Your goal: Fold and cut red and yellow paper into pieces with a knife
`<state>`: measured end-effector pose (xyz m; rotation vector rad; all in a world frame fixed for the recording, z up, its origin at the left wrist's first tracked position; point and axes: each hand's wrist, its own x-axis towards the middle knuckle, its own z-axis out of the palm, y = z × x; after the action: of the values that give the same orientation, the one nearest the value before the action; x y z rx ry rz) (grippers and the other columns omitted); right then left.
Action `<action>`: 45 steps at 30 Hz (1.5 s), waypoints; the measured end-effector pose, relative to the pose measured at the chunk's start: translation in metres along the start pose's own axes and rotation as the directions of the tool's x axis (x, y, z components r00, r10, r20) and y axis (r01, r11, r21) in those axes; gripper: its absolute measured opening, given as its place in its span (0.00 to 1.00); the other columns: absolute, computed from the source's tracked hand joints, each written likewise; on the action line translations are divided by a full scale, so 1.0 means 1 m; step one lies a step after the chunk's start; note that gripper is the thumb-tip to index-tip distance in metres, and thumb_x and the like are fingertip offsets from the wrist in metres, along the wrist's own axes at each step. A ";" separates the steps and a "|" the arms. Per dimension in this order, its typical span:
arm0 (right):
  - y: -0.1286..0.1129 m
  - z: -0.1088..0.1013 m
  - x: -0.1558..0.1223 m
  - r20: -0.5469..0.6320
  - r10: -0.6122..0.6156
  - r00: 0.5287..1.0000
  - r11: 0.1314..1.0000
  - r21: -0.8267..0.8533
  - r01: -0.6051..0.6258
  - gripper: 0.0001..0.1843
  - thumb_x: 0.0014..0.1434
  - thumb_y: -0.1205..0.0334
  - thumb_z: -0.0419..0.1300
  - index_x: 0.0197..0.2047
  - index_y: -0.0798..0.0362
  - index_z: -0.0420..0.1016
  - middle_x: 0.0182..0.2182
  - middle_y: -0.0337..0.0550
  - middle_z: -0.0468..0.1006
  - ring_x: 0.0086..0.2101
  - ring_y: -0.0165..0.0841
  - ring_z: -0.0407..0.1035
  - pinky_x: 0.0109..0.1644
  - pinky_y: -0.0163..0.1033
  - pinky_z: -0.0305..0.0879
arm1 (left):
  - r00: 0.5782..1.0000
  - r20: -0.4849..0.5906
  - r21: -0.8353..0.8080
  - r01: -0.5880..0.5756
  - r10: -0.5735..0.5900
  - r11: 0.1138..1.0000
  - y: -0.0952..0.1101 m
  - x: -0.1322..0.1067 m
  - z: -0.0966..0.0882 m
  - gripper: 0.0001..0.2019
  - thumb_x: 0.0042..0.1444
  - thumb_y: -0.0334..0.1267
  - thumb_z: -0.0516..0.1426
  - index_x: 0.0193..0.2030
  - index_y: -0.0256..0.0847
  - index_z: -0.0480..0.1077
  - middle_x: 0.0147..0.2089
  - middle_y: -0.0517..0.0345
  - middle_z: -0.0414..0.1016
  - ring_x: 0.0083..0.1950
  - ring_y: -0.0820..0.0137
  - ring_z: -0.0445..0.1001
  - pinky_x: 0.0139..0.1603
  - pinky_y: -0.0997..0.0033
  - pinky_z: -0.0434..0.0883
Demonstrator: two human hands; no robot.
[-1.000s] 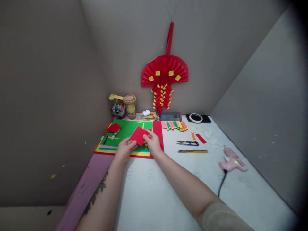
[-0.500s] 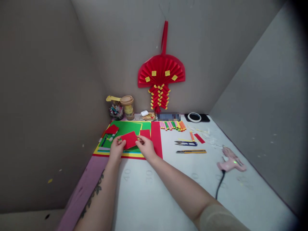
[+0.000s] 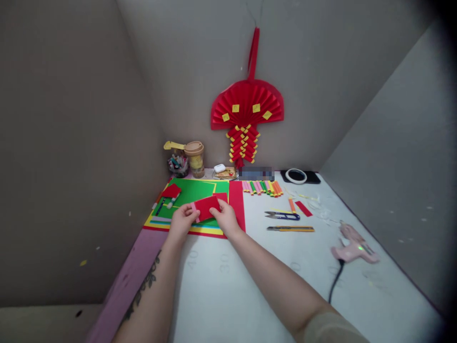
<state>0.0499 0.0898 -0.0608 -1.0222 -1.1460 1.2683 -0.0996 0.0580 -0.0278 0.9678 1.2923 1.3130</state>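
Observation:
My left hand (image 3: 182,222) and my right hand (image 3: 225,218) both pinch a small red paper rectangle (image 3: 206,207), one at each side. A pale pink strip shows along the paper's left edge by my left thumb. The paper is held just above a stack of coloured sheets (image 3: 191,191), green on top with red and yellow edges. Another small red piece (image 3: 171,191) lies on the stack's far left, with a pen beside it.
Snips (image 3: 282,216) and a craft knife (image 3: 290,229) lie to the right. Rolled paper tubes (image 3: 262,186) sit further back. A pink glue gun (image 3: 353,245) with a black cord is at right. Jars (image 3: 194,158), a tape roll (image 3: 295,175) and a red wall fan (image 3: 247,110) stand behind.
The red paper has turned from a diamond tilt to nearly level and come lower over the stack. Both hands keep hold of it. The view shifted slightly.

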 end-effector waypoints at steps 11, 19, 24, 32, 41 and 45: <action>-0.002 -0.012 0.007 -0.111 0.030 0.993 0.999 -0.031 -0.034 0.13 0.40 0.60 0.65 0.32 0.54 0.74 0.19 0.32 0.68 0.23 0.28 0.63 0.32 0.36 0.64 | 0.999 0.001 -0.033 0.040 -0.040 0.999 0.004 0.000 -0.005 0.22 0.34 0.40 0.68 0.37 0.33 0.70 0.28 0.55 0.78 0.24 0.73 0.72 0.28 0.76 0.68; -0.021 -0.016 0.007 0.173 0.343 0.923 0.846 0.371 -0.384 0.22 0.29 0.62 0.71 0.30 0.54 0.69 0.22 0.33 0.72 0.23 0.28 0.68 0.27 0.35 0.66 | 0.988 0.136 -0.176 0.103 -0.079 0.979 0.020 -0.008 -0.003 0.23 0.34 0.39 0.69 0.39 0.34 0.71 0.29 0.55 0.78 0.27 0.72 0.74 0.29 0.76 0.68; -0.025 -0.020 0.006 0.300 0.375 0.877 0.752 0.456 -0.477 0.22 0.29 0.67 0.72 0.30 0.55 0.70 0.22 0.32 0.72 0.24 0.26 0.68 0.29 0.32 0.67 | 0.982 0.179 -0.270 0.115 -0.068 0.956 0.018 -0.011 0.000 0.24 0.36 0.38 0.69 0.42 0.35 0.71 0.30 0.56 0.78 0.27 0.73 0.74 0.30 0.77 0.69; -0.023 -0.020 0.006 0.372 0.366 0.853 0.707 0.484 -0.515 0.21 0.30 0.68 0.73 0.30 0.55 0.70 0.22 0.33 0.72 0.25 0.27 0.68 0.30 0.33 0.68 | 0.983 0.176 -0.320 0.114 -0.059 0.941 0.016 -0.013 0.005 0.23 0.34 0.38 0.69 0.40 0.36 0.72 0.30 0.57 0.78 0.28 0.73 0.74 0.30 0.76 0.69; -0.022 -0.021 0.005 0.417 0.371 0.829 0.688 0.477 -0.548 0.20 0.31 0.68 0.72 0.28 0.55 0.70 0.22 0.33 0.73 0.24 0.26 0.68 0.30 0.32 0.67 | 0.974 0.222 -0.366 0.135 -0.055 0.921 0.018 -0.014 0.005 0.22 0.34 0.35 0.69 0.40 0.37 0.73 0.28 0.59 0.77 0.25 0.75 0.73 0.27 0.79 0.69; -0.022 -0.021 0.004 0.432 0.372 0.821 0.676 0.480 -0.559 0.19 0.32 0.67 0.72 0.29 0.55 0.70 0.23 0.33 0.73 0.25 0.26 0.69 0.32 0.32 0.67 | 0.971 0.231 -0.371 0.139 -0.053 0.918 0.018 -0.015 0.004 0.22 0.35 0.36 0.69 0.40 0.36 0.73 0.28 0.59 0.77 0.25 0.76 0.72 0.28 0.79 0.69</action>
<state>0.0741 0.0937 -0.0420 -0.6650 -0.6088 2.1043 -0.0952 0.0456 -0.0081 0.7346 0.8596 1.2829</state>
